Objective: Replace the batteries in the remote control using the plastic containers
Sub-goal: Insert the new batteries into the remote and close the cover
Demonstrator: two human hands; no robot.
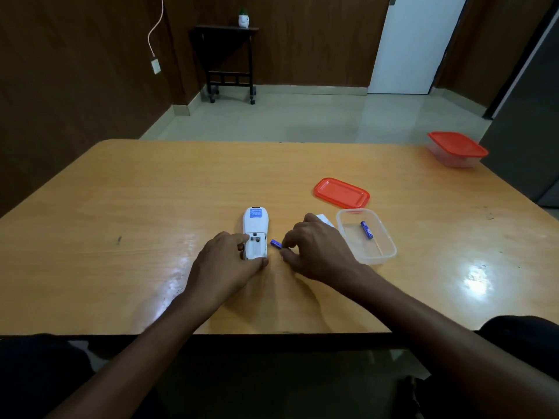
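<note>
Seen from above on a wooden counter point(151, 189): left hand point(223, 264) pinning face-down remote control point(256, 231), battery bay bared, right hand point(314, 252) fingers point(287, 238) pinching blue battery point(276, 243) beside it, another battery point(366, 230) waiting in open container point(388, 252), apparently for loading.

The remote point(256, 232) lies face down on the table point(151, 192), near its front edge. Just right of it lies one battery point(275, 243); further right stands the open container point(366, 235) — a second battery point(366, 230) in it. Behind that lies a loose lid point(341, 192). The lidded container point(456, 149) sits at the far right corner — well apart.
</note>
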